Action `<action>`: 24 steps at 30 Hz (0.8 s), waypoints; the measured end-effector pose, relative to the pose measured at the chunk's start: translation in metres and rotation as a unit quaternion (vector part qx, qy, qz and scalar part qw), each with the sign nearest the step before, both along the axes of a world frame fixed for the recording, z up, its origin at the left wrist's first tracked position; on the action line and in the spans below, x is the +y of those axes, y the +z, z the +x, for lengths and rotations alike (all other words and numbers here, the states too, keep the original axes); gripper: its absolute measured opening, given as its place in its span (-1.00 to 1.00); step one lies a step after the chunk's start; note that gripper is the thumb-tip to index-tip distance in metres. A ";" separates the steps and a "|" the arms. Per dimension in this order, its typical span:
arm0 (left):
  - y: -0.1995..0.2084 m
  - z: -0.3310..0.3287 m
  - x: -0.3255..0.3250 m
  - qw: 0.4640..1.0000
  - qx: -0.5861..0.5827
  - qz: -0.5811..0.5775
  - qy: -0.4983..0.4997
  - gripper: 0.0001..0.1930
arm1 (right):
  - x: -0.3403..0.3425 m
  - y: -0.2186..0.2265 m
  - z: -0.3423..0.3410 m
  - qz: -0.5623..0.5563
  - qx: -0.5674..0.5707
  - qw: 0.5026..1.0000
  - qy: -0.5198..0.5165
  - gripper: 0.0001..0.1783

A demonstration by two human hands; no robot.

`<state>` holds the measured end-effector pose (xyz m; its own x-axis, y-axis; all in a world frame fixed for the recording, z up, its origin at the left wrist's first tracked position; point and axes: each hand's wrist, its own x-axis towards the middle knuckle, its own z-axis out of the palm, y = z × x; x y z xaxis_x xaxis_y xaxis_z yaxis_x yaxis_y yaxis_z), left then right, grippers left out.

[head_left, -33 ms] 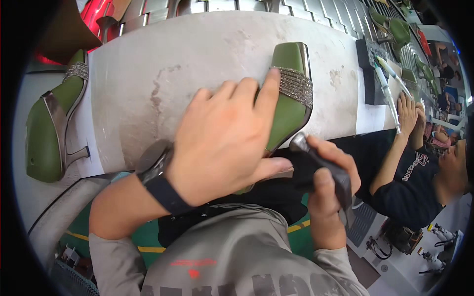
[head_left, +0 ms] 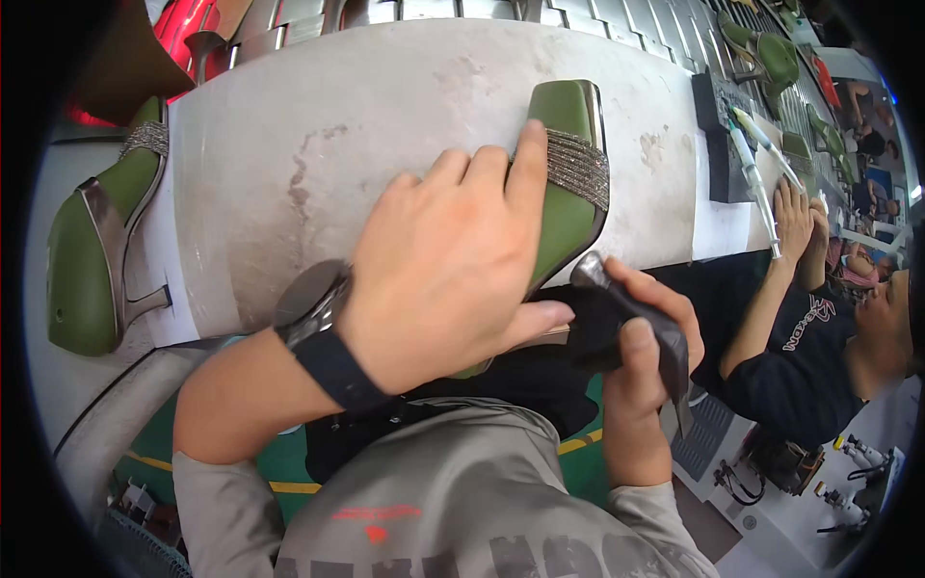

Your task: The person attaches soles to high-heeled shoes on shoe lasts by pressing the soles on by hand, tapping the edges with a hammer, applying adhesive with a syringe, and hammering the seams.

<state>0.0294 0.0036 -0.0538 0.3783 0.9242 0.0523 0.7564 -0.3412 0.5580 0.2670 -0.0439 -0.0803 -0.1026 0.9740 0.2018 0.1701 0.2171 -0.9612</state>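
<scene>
While the square-toed green shoe with a metallic edge (head_left: 564,226) lies toe-outward at the near side of the worn whitish tabletop (head_left: 251,144), the person's left hand (head_left: 443,260) covers its left flank. Left fingers long and slightly parted, thumb spread well away; index tip at the left end of the glittering multi-strand band (head_left: 578,171). Whether the fingers grip beneath: cannot tell.

Right hand (head_left: 644,371) closed, thumb against index, around a dark, soft-looking piece with a rounded silvery tip (head_left: 595,328). Tip just beside the shoe's near right edge; contact unclear. Cloth or tool, cannot tell.

Progress, by judgement: band already in place across the forepart, so the shoe looks largely made up; handling of it appears under way rather than finished, with both hands at it. Rear part mostly hidden by hand; what remains there, cannot tell.

Well apart at left, a matching green heeled shoe (head_left: 87,260) lies on its side, banded too, no hand on it. Whether it is done or waiting does not show.
</scene>
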 end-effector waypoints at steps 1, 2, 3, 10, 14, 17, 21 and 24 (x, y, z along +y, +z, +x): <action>0.001 0.006 0.003 1.000 -0.002 -0.001 -0.003 0.16 | -0.002 -0.002 0.003 -0.018 0.009 0.999 -0.035 -0.57; 0.002 0.011 0.005 1.000 0.017 0.000 -0.002 0.18 | 0.000 -0.007 -0.001 -0.006 0.002 0.995 -0.097 -0.48; 0.002 0.015 0.007 0.999 0.038 0.001 0.000 0.20 | 0.001 -0.008 0.002 -0.007 0.001 0.995 -0.100 -0.48; 0.000 0.017 0.010 0.999 0.042 0.007 0.005 0.16 | 0.008 -0.018 0.008 0.009 0.062 0.994 -0.089 -0.44; 0.001 0.019 0.012 0.999 0.039 -0.001 -0.001 0.18 | 0.018 -0.018 0.000 -0.016 0.131 0.990 -0.046 -0.53; 0.006 0.022 0.016 0.999 0.042 -0.024 -0.008 0.19 | 0.040 -0.006 0.009 -0.026 0.161 0.987 0.002 -0.59; 0.011 0.026 0.019 0.996 0.060 -0.066 -0.006 0.20 | 0.073 0.009 0.018 -0.069 0.146 0.984 0.074 -0.62; 0.017 0.029 0.022 0.994 0.071 -0.077 -0.018 0.21 | 0.102 0.029 0.025 -0.138 0.114 0.978 0.105 -0.70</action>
<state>0.0586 0.0261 -0.0371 0.4039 0.9033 -0.1444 0.8205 -0.2880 0.4939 0.2916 0.0584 -0.0516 -0.2885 0.9572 -0.0247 -0.0754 -0.0485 -0.9960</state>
